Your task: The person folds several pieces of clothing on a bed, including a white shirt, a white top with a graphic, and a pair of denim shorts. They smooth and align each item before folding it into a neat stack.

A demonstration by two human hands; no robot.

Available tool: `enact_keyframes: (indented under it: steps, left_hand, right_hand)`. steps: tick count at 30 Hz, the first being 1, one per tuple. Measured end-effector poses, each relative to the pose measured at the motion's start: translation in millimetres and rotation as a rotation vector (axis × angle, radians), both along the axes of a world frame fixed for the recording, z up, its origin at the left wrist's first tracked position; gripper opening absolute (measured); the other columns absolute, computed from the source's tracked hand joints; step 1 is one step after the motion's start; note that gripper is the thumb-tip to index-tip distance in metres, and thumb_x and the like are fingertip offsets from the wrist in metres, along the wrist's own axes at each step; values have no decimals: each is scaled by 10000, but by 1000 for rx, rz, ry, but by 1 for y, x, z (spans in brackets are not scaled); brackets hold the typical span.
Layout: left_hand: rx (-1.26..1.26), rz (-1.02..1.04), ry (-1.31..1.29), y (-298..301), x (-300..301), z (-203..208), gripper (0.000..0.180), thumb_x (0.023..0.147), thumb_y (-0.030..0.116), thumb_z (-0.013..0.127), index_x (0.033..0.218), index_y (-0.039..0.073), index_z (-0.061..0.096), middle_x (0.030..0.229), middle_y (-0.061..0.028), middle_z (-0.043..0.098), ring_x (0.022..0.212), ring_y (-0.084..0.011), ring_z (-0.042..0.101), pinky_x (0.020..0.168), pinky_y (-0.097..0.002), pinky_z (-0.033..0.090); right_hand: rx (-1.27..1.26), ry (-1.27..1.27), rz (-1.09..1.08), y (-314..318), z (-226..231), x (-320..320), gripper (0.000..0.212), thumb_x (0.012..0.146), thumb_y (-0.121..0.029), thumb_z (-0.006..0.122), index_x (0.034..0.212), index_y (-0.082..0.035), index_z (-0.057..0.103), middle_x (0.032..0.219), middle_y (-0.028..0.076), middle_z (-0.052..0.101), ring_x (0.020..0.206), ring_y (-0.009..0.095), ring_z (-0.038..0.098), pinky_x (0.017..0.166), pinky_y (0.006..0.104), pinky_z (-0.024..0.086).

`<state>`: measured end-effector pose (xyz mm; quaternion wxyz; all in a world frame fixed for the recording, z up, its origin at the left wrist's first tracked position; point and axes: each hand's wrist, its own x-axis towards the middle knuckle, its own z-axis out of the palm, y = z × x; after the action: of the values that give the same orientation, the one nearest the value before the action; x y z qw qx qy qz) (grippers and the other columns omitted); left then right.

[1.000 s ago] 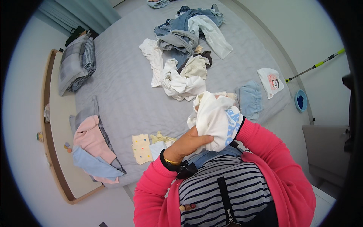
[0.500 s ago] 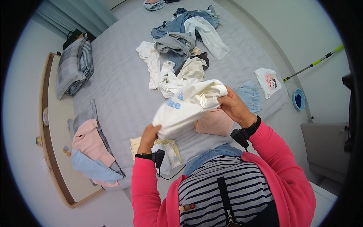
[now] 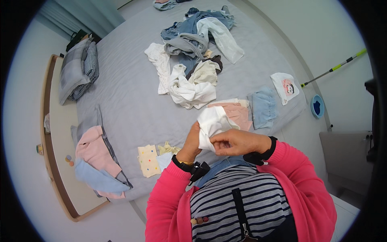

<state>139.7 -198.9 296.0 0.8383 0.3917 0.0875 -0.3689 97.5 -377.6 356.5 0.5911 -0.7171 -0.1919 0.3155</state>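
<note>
A white garment (image 3: 212, 121), bunched into a small bundle, is held up over the near edge of the bed in front of my striped top. My left hand (image 3: 191, 143) grips its left side. From the right, my right hand (image 3: 238, 142) pinches the lower edge with thumb and fingers closed. The lettering on the cloth is turned out of sight. Just behind the bundle lies a folded pink garment (image 3: 231, 112), partly covered by it. Beside that sit folded light-blue denim bottoms (image 3: 263, 108).
On the grey bed (image 3: 121, 68) a heap of white clothes (image 3: 187, 90) and jeans (image 3: 197, 24) spreads beyond my hands. Pink and blue clothes (image 3: 94, 149) lie at the left, a dotted cream cloth (image 3: 148, 160) near front-left, and a white printed shirt (image 3: 284, 86) at the right edge.
The white garment was stretched wide between my hands with blue lettering showing. Now it is gathered small, my hands have come together, lower and nearer my body, uncovering the clothes behind.
</note>
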Motion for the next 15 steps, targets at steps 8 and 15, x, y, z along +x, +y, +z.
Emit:
enact_keyframes:
  steps: [8,15]
  left_hand:
    - [-151,-145,-168,25,7,29,492,939,266,475,1356,29,368,1308,-99,482,1160,-210,509,976,-351,418]
    - [289,-256,-532,30,3,47,516,845,157,617,1298,4,425,1235,-66,525,1097,-166,497,940,-282,381]
  right_hand:
    - [193,-9,-616,-21,-34,20,322,931,-239,512,1098,25,591,1021,54,623,904,106,560,813,243,435]
    - [230,253,-383,-9,-47,30,375,946,-305,491,1092,23,599,1061,78,621,944,128,566,863,248,421]
